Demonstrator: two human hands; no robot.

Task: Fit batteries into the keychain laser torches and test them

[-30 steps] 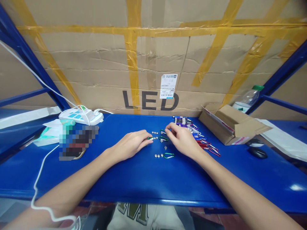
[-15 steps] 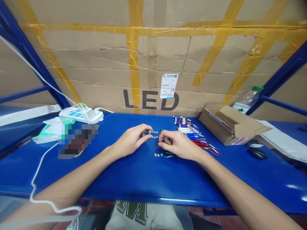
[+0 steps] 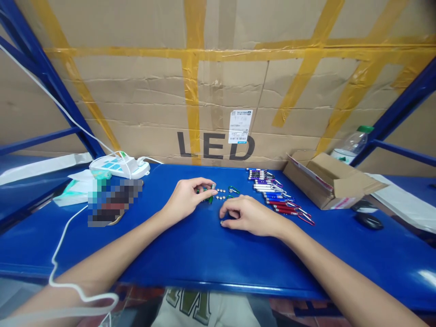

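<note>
My left hand (image 3: pixel 189 199) rests on the blue table (image 3: pixel 190 254), its fingers pinched round a small green keychain flashlight (image 3: pixel 206 192). My right hand (image 3: pixel 245 215) lies just to the right, palm down, fingers curled over small silver button cells (image 3: pixel 222 223) on the table. More button cells (image 3: pixel 220 194) and a green carabiner clip (image 3: pixel 233 189) lie between and behind the hands. A row of purple, blue and red keychain flashlights (image 3: pixel 275 198) lies to the right of my right hand.
An open cardboard box (image 3: pixel 327 179) stands at the right, with a plastic bottle (image 3: pixel 350 143) behind it and a black mouse (image 3: pixel 369 221) beside it. A white power strip (image 3: pixel 119 166) and cable sit at the left. A large taped carton (image 3: pixel 218 81) marked LED forms the back wall.
My right hand has moved from the far clips toward me and left, down onto the near button cells. My left hand has lifted the green flashlight slightly and holds it in a pinch.
</note>
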